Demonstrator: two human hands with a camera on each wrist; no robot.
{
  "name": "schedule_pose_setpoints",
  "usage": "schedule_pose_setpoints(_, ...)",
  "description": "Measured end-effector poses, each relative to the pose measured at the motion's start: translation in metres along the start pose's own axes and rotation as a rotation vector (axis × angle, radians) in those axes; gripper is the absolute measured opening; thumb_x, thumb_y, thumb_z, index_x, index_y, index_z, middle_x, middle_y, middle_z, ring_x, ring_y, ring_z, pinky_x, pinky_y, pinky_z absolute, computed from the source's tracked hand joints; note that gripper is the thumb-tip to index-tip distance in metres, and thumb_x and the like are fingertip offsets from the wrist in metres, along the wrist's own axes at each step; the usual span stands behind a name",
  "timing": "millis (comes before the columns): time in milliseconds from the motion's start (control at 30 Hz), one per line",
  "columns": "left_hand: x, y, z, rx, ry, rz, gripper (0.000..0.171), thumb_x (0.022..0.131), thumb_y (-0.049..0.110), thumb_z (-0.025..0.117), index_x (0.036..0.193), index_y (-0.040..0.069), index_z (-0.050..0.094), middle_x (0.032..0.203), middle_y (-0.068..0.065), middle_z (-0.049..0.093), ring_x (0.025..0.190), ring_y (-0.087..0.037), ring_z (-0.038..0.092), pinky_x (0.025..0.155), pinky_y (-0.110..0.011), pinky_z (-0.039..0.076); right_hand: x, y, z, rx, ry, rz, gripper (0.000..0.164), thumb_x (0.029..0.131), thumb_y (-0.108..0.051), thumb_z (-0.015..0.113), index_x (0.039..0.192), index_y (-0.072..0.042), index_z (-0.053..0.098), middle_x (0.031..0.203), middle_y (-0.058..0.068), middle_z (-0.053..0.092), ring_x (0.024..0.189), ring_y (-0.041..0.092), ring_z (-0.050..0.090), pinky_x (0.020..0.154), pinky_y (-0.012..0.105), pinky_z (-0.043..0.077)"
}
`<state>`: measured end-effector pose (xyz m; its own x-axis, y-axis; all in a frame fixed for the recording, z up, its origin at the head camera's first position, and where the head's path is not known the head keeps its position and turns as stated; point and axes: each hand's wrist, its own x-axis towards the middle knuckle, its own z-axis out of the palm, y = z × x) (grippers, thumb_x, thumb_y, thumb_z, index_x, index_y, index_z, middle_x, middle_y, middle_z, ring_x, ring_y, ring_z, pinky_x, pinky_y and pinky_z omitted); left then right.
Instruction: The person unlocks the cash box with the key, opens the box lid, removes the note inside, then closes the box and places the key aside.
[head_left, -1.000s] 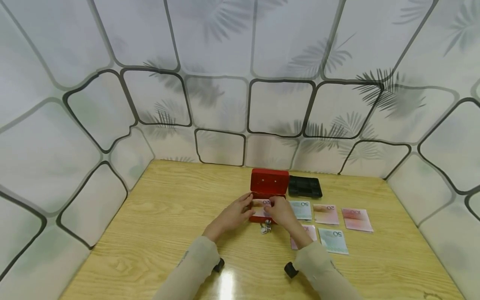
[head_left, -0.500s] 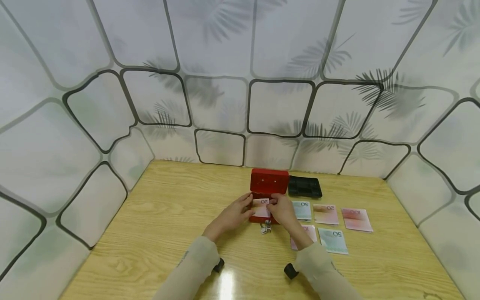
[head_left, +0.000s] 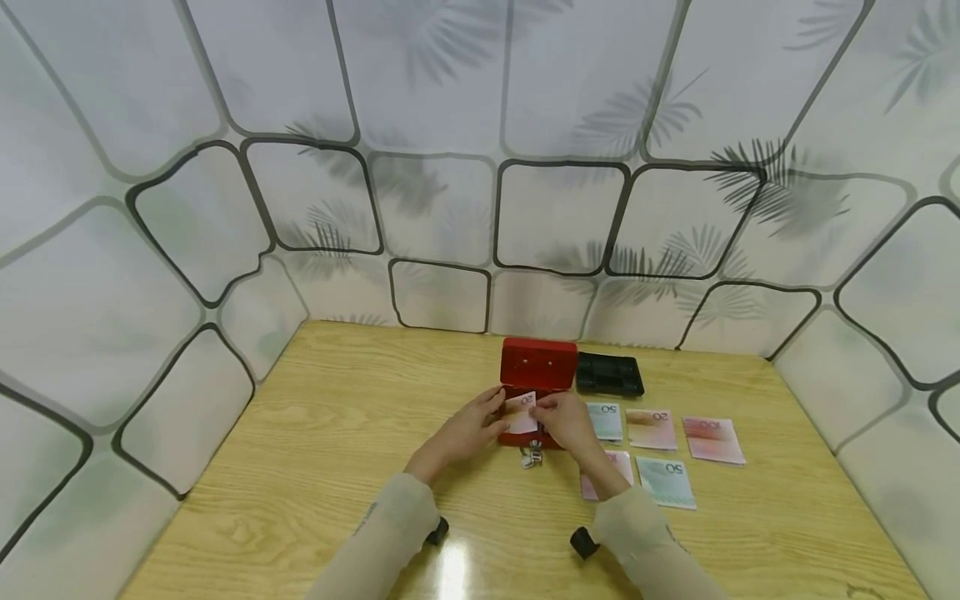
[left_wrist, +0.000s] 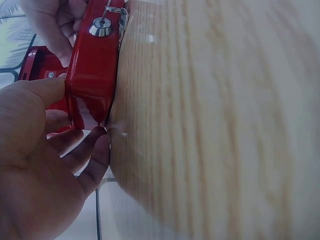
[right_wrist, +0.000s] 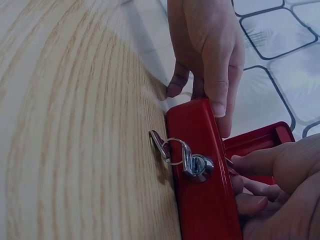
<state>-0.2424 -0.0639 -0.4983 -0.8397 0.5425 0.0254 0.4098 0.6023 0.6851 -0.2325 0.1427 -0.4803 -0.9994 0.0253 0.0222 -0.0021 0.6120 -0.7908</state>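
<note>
box (head_left: 516,439) sits on the table (head_left: 330,417), lid (head_left: 538,363) up at its back. 20 note (head_left: 519,414) lies across the box's mouth, top edge slanting up to the right; can't tell if it touches the box floor. left hand (head_left: 471,429) holds the box by its left end, thumb at the front rim, fingers curved round the end. right hand (head_left: 567,423) pinches the note's right edge above the box's right half.

lock (right_wrist: 197,166) is on the box's front wall, keys (head_left: 527,458) hanging from it. tray (head_left: 609,374) is right of the box, just beside the lid. other notes lie right of the box: green 50 (head_left: 606,421) nearest, then second 20 (head_left: 651,427), then red 100 (head_left: 714,439); lower 50 (head_left: 667,482) and pink note (head_left: 621,467) nearer the person, the pink one partly behind the right wrist.

handling, my judgement: keep the pinch light and near the edge so the note doesn't crease; square it to the box walls before letting go; steady the box from the left end, thumb off the note's corner; watch it doesn't snag on the rim.
</note>
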Motion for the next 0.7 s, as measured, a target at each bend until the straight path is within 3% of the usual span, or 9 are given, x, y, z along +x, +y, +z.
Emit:
schedule_pose_setpoints(200, 0.0003, -0.0005, 0.0006, -0.006, 0.004, 0.001, 0.064, 0.109, 0.028, 0.056, 0.160, -0.001, 0.032, 0.168, -0.012, 0.026, 0.152, -0.033, 0.028, 0.121, -0.048, 0.029, 0.0025, 0.0014, 0.0012, 0.007, -0.028, 0.007, 0.018, 0.092, -0.011, 0.075, 0.081, 0.001, 0.080, 0.060, -0.002, 0.062, 0.059, 0.012, 0.053, 0.055, 0.027, 0.045)
schedule_pose_setpoints(400, -0.0003, -0.0003, 0.0002, -0.005, 0.010, 0.003, 0.064, 0.108, 0.028, 0.057, 0.160, -0.001, 0.033, 0.168, -0.014, 0.027, 0.152, -0.033, 0.029, 0.121, -0.048, 0.030, 0.0031, 0.0030, 0.0027, 0.020, -0.008, 0.037, 0.019, 0.094, -0.011, 0.074, 0.079, 0.001, 0.078, 0.059, -0.001, 0.060, 0.056, 0.012, 0.054, 0.053, 0.026, 0.043)
schedule_pose_setpoints(700, -0.0002, -0.0002, 0.0002, -0.004, 0.000, -0.010, 0.063, 0.108, 0.027, 0.057, 0.160, 0.001, 0.031, 0.168, -0.014, 0.027, 0.152, -0.032, 0.030, 0.121, -0.048, 0.030, -0.0017, 0.0032, -0.0017, 0.055, 0.049, 0.046, 0.018, 0.094, -0.012, 0.072, 0.089, 0.003, 0.079, 0.062, 0.002, 0.062, 0.057, 0.012, 0.054, 0.051, 0.025, 0.042)
